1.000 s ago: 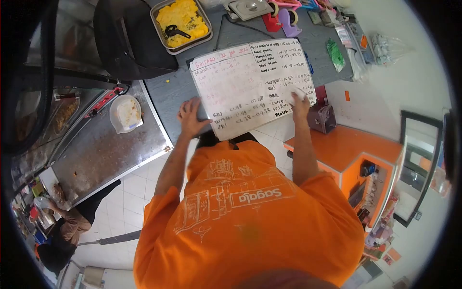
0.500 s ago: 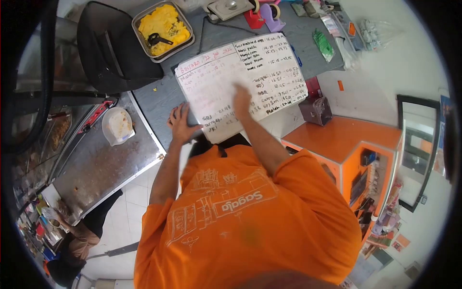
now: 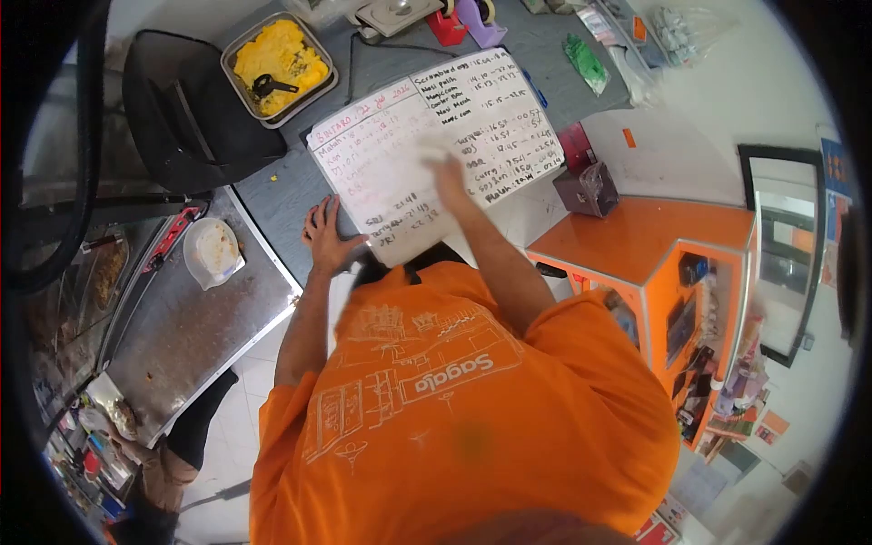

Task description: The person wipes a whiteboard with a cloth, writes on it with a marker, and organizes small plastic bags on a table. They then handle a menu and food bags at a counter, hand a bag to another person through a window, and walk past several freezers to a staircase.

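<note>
A whiteboard (image 3: pixel 391 195) with handwritten names and times lies tilted at the near edge of the grey table. At its lower-left edge, my left hand (image 3: pixel 329 238) rests with fingers spread on the tabletop and thumb by the board's border. My right hand (image 3: pixel 449 186) is over the middle of the board, its fingers smeared by motion; whether they hold anything is not visible. Around it the board's left and middle part is smudged and pale, with faint pink writing. Darker black writing stands along the right side and bottom left.
A metal tray (image 3: pixel 332 80) of yellow scrambled egg with a black spoon stands back left, next to a black bin-like container (image 3: pixel 195 118). Tape dispensers (image 3: pixel 480 25) and a green plastic packet (image 3: pixel 584 64) lie behind. A white bowl (image 3: pixel 211 252) sits left. Another person (image 3: pixel 168 468) is lower left.
The whole view has shifted slightly, so the board sits further left and higher. My right hand remains blurred over the board's middle; my left hand keeps its place at the edge.
</note>
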Available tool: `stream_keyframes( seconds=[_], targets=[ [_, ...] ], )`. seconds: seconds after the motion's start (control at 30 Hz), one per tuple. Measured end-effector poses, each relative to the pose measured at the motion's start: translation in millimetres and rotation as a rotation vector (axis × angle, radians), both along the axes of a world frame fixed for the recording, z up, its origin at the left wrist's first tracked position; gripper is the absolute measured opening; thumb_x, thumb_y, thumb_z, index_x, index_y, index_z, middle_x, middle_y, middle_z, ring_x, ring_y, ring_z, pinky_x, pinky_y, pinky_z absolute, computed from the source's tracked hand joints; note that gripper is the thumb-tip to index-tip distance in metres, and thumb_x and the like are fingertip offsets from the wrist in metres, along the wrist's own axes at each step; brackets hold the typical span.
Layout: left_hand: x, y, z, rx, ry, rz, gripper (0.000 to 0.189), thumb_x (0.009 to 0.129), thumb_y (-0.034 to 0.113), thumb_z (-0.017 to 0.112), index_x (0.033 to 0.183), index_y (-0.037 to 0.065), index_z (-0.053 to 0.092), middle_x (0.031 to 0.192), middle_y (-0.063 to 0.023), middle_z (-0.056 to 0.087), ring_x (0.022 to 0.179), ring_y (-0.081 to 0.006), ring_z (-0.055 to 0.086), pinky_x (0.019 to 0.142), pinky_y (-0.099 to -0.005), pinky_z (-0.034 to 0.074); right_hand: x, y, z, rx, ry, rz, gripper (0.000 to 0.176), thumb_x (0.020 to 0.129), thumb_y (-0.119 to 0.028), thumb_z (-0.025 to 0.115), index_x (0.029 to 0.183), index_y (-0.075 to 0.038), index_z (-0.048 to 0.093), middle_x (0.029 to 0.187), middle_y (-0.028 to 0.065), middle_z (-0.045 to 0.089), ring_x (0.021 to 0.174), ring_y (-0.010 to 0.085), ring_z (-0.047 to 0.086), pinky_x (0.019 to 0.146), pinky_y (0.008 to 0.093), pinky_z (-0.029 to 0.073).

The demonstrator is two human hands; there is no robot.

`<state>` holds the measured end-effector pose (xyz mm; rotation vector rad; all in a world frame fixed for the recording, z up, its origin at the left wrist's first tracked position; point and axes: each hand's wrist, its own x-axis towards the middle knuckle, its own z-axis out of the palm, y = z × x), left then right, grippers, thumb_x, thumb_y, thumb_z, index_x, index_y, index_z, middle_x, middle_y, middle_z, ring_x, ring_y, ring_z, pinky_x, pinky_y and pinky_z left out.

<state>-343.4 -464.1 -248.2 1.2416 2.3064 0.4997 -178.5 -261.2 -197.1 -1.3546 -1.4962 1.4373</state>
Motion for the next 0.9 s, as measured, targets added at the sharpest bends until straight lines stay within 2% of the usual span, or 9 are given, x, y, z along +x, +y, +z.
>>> stream_keyframes(
  seconds=[0.1,0.2,0.3,0.43,0.6,0.67,0.77,0.83,0.9],
  targets=[
    [1,1,-2,-0.017,0.004,-0.001,0.103,0.054,0.049,0.081,0.141,0.023,0.031,0.146,-0.0022,0.024,0.134,-0.0294,0.014,0.104,-0.0498,0.011,41,64,-61,0.046,-0.045,-0.057,0.029,0.074,-0.013,0.059,0.100,-0.001,0.066,0.090,0.0173,0.067,0.084,0.0244,0.063,0.076,0.0325,0.047],
    [0,1,-3,-0.031,0.012,0.000,0.104,0.054,0.050,0.081,0.141,0.023,0.031,0.146,-0.0016,0.024,0.134,-0.0291,0.013,0.105,-0.0500,0.011,46,87,-33,0.224,-0.338,0.097,0.028,0.075,-0.009,0.057,0.102,-0.004,0.066,0.094,0.0196,0.065,0.088,0.0315,0.062,0.079,0.0349,0.047],
    [0,0,-5,-0.042,0.042,-0.009,0.105,0.053,0.053,0.080,0.141,0.023,0.030,0.145,-0.0020,0.024,0.134,-0.0297,0.014,0.105,-0.0499,0.011,33,93,-28,0.367,-0.355,0.134,0.029,0.075,-0.004,0.056,0.101,-0.001,0.066,0.091,0.0154,0.068,0.079,0.0236,0.065,0.072,0.0293,0.048],
    [-1,0,-6,-0.016,0.030,-0.013,0.103,0.053,0.053,0.080,0.139,0.022,0.032,0.145,-0.0019,0.025,0.133,-0.0302,0.014,0.105,-0.0511,0.010,25,56,-81,0.674,-0.578,0.139,0.036,0.072,0.004,0.050,0.102,-0.008,0.065,0.094,0.0181,0.062,0.090,0.0363,0.056,0.081,0.0423,0.046],
    [1,2,-3,-0.036,0.031,-0.007,0.104,0.053,0.053,0.079,0.140,0.022,0.032,0.145,-0.0020,0.024,0.134,-0.0298,0.014,0.105,-0.0505,0.010,-16,-34,-89,0.673,-0.529,0.279,0.036,0.072,0.003,0.050,0.105,-0.007,0.062,0.092,0.0190,0.060,0.090,0.0369,0.055,0.083,0.0430,0.045],
    [0,2,-2,-0.038,0.030,-0.001,0.104,0.053,0.053,0.080,0.140,0.022,0.032,0.145,-0.0019,0.024,0.134,-0.0296,0.014,0.105,-0.0502,0.010,-27,-41,-71,0.415,-0.441,0.604,0.036,0.071,0.001,0.053,0.106,-0.007,0.060,0.092,0.0203,0.061,0.091,0.0373,0.056,0.082,0.0423,0.046],
    [0,2,1,-0.053,0.017,0.011,0.103,0.052,0.052,0.080,0.139,0.021,0.033,0.145,-0.0017,0.025,0.133,-0.0294,0.015,0.106,-0.0498,0.010,-27,-1,-112,0.420,-0.420,0.444,0.035,0.070,0.001,0.055,0.104,-0.003,0.059,0.093,0.0231,0.060,0.091,0.0377,0.057,0.079,0.0428,0.046],
    [-1,2,1,-0.060,0.003,0.002,0.104,0.052,0.052,0.080,0.139,0.021,0.033,0.145,-0.0017,0.025,0.133,-0.0290,0.015,0.106,-0.0499,0.010,-19,45,-43,0.214,-0.272,0.258,0.033,0.070,-0.001,0.056,0.103,0.001,0.058,0.094,0.0242,0.061,0.092,0.0364,0.058,0.077,0.0445,0.045],
    [-1,2,-1,-0.043,0.029,0.003,0.105,0.052,0.054,0.079,0.140,0.023,0.032,0.144,-0.0021,0.026,0.132,-0.0289,0.017,0.105,-0.0498,0.012,-6,86,-45,0.440,-0.387,0.214,0.030,0.072,0.000,0.053,0.101,0.001,0.059,0.097,0.0231,0.060,0.093,0.0347,0.056,0.080,0.0443,0.043]
  ],
)
